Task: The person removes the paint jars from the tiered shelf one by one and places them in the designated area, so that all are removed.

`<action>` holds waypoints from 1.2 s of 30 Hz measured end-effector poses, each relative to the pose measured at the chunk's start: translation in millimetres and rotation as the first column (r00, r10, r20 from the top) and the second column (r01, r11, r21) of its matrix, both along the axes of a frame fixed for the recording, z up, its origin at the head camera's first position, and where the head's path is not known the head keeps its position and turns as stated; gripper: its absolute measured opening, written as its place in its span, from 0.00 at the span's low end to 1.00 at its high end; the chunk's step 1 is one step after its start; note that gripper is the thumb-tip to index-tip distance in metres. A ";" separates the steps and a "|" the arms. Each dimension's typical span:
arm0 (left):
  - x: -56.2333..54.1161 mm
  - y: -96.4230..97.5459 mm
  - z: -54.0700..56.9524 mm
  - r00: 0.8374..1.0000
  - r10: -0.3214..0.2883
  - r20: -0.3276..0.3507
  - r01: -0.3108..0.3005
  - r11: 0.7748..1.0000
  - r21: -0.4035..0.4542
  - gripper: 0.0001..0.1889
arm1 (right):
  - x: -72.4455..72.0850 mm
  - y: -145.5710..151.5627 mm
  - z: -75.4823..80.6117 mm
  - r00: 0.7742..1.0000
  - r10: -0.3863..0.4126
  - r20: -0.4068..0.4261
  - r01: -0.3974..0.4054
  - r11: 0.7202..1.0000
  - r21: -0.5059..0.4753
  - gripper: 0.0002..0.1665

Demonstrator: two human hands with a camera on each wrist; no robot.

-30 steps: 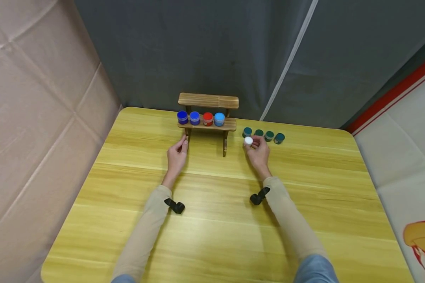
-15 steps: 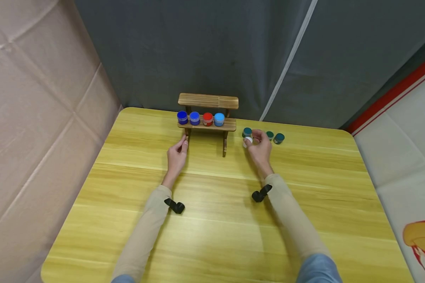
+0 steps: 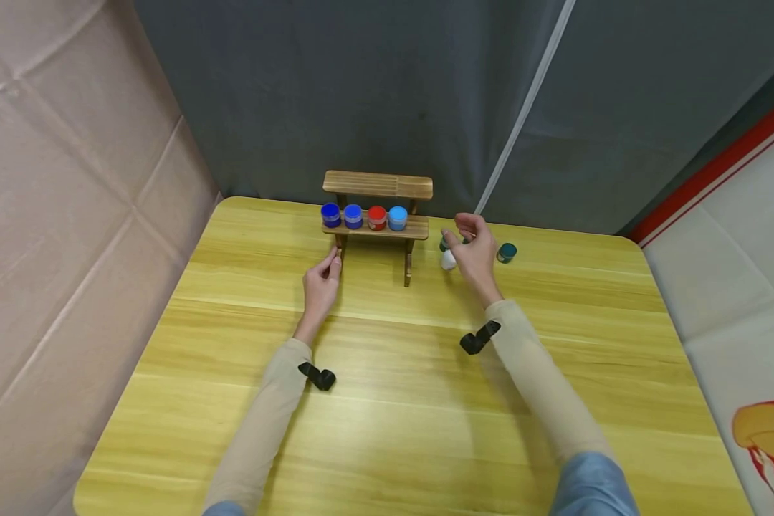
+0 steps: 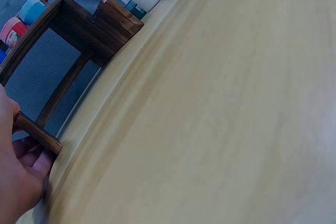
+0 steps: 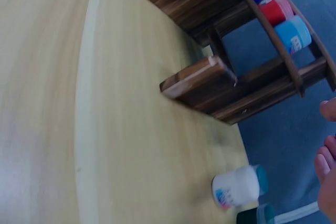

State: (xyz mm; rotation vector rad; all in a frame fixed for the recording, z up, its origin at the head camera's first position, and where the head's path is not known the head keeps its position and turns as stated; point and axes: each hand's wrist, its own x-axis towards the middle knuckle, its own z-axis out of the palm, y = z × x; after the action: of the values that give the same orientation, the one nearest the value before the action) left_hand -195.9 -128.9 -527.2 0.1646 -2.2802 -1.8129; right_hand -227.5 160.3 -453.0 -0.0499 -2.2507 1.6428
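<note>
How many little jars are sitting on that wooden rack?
4, in a row on the lower shelf of the wooden rack: from the left, a dark blue jar, a blue jar, a red jar and a light blue jar.

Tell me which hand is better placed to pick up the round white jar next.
Probably the right hand: it hovers near the white jar and appears empty. The left hand grips the brown wooden rack, farther away.

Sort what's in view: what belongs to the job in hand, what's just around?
Likely in the job: wooden rack, left hand gripping it, right hand, white jar, green jars, red jar, blue jars.

Just around: dark curtain, printed sheet.
</note>
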 end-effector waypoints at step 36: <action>-1.7 -2.7 -0.6 1.000 -0.011 0.002 0.011 1.000 0.013 0.21 | -11.9 -60.9 21.0 0.986 0.166 -0.010 -0.165 0.985 0.048 0.26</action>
State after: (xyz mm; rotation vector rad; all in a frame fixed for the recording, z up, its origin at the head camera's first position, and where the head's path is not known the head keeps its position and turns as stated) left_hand -197.6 -131.6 -527.8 0.1557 -2.2756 -1.8339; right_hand -239.4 99.4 -432.0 0.1645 -2.3366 1.6654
